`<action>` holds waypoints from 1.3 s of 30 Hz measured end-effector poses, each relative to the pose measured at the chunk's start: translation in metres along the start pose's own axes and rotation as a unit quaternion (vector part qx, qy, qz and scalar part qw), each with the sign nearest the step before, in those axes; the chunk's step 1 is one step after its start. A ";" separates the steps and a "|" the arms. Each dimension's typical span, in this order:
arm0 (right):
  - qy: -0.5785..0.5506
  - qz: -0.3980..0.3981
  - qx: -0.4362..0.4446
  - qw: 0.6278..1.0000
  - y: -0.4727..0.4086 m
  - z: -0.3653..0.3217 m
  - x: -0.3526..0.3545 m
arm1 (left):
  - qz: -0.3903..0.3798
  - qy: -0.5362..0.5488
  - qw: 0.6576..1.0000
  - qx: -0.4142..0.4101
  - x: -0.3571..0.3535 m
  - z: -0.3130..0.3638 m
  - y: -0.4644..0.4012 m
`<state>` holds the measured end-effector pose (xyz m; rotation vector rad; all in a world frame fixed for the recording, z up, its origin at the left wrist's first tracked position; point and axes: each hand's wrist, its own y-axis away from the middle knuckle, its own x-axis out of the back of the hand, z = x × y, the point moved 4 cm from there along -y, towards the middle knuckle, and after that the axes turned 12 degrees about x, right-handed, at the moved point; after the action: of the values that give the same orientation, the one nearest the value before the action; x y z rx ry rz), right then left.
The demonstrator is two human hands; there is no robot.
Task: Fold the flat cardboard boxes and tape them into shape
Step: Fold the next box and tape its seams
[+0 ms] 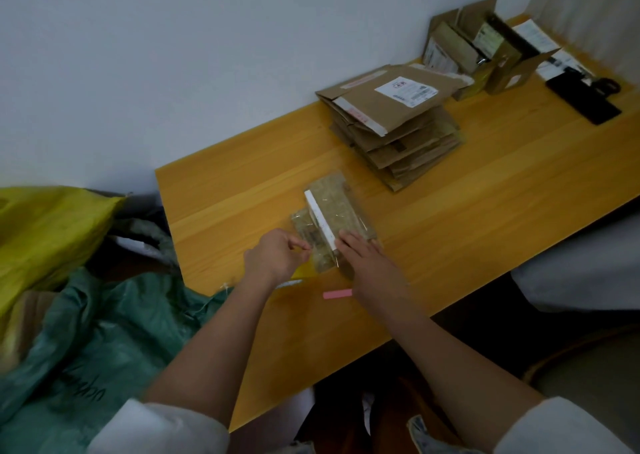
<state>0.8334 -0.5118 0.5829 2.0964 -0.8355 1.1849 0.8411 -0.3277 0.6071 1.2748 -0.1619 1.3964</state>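
Wooden table [450, 245] stands against a white wall. Your cardboard box [332, 225], partly folded and covered in clear tape, lies near the table's near-left edge. Your left hand [273, 256] pinches something small at the box's left side; what it holds cannot be told. Your right hand [370, 263] presses flat on the box, fingers straight. Flat boxes [394, 131] are stacked farther right.
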 end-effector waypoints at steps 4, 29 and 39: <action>-0.016 0.011 -0.017 1.000 0.000 0.010 0.004 | 0.075 -0.180 0.981 0.015 0.020 -0.024 0.011; -0.324 0.103 -0.089 0.936 -0.039 -0.086 -0.029 | -0.041 0.282 0.959 0.005 0.027 -0.074 0.034; -0.375 0.126 -0.227 0.890 -0.032 -0.063 -0.034 | -0.126 0.245 0.961 -0.008 0.028 -0.091 0.038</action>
<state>0.8112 -0.4366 0.5749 2.0553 -1.5898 0.1793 0.7679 -0.2570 0.6126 0.8662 0.3173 1.4379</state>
